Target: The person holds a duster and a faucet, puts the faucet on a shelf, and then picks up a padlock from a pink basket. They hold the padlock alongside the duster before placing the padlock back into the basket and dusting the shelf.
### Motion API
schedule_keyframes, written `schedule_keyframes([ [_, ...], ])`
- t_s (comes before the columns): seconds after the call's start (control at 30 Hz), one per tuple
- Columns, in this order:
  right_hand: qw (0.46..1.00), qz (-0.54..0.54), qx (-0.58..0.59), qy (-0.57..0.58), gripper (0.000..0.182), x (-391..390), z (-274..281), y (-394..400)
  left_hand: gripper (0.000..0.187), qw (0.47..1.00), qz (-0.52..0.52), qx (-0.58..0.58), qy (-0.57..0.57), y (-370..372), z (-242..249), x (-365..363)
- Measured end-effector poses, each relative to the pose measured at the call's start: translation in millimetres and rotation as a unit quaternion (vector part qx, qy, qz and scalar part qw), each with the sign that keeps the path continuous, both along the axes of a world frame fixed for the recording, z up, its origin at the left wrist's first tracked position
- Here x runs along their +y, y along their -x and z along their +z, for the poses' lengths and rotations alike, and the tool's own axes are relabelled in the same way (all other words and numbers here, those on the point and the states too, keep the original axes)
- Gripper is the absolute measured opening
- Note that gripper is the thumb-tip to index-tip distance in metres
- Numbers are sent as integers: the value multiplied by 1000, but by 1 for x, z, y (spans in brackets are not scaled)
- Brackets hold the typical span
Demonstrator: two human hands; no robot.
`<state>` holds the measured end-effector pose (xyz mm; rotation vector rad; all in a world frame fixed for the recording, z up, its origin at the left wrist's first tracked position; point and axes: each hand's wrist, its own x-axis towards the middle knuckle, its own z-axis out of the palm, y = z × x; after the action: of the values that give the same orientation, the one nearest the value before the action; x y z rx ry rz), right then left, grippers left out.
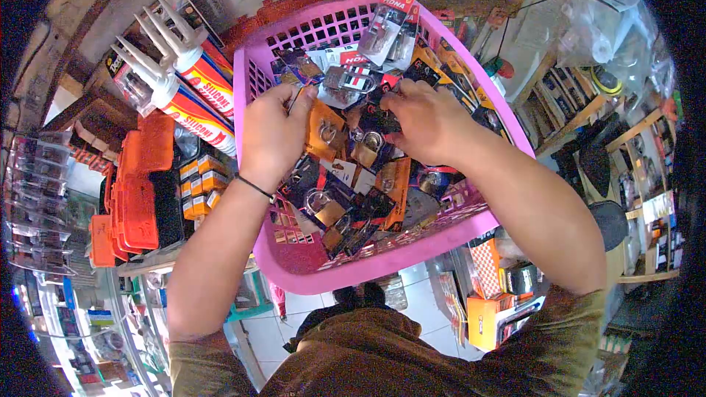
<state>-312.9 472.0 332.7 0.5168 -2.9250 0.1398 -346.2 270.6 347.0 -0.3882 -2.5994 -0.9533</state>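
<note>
A pink plastic basket (368,273) holds a pile of carded padlocks and other blister packs. My left hand (273,132) reaches in at the left, its thumb and index finger closed together; what they pinch is hard to make out. Just beside those fingertips lies an orange-carded padlock (323,131). My right hand (430,121) is inside on the right, fingers curled on a dark packet (376,112) that it mostly covers. Between the hands sits a brass padlock (366,151). Lower in the pile is another padlock (323,208). A red-topped HONA pack (386,26) leans at the back.
Silicone tubes (202,77) with white nozzles stand left of the basket. Near them are an orange toolbox (136,191) and small orange boxes (202,184). Wooden shelves (573,95) with goods line the right. Orange boxes (489,320) stand below the basket's right side.
</note>
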Motion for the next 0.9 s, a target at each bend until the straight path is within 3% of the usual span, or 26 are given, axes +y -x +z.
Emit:
schedule_keyframes([
  [0.2, 999, -3, -45, 24, 41, 0, 4, 4, 25, 999, -21, 26, 17, -3, 1, -2],
  [0.3, 998, -23, -46, 25, 38, -1, 3, 5, 25, 994, -48, -67, 70, -5, 4, -2],
  [0.4, 999, -28, -36, -7, 36, -2, -2, 6, 28, 994, -66, -69, 60, 1, -7, -6],
  [0.5, 1000, -23, -1, 16, 30, -2, -2, 9, 30, 990, -113, -84, -31, 5, -10, -5],
  [0.6, 993, -59, -92, 39, 22, -2, 7, 13, 25, 995, -93, -19, -28, 2, -4, -3],
  [0.67, 969, -71, -123, 203, 17, 1, 14, 16, 22, 993, -62, -65, -81, 1, -3, -3],
  [0.77, 945, -125, 5, 302, 15, 12, 22, 19, 21, 997, -30, -56, -43, -2, 2, -2],
  [0.87, 872, -141, 40, 467, 17, 23, 20, 24, 18, 993, -66, -50, -79, 7, -9, -5],
  [0.9, 872, -141, 41, 466, 17, 25, 21, 26, 18, 993, -67, -49, -80, 7, -9, -5],
])
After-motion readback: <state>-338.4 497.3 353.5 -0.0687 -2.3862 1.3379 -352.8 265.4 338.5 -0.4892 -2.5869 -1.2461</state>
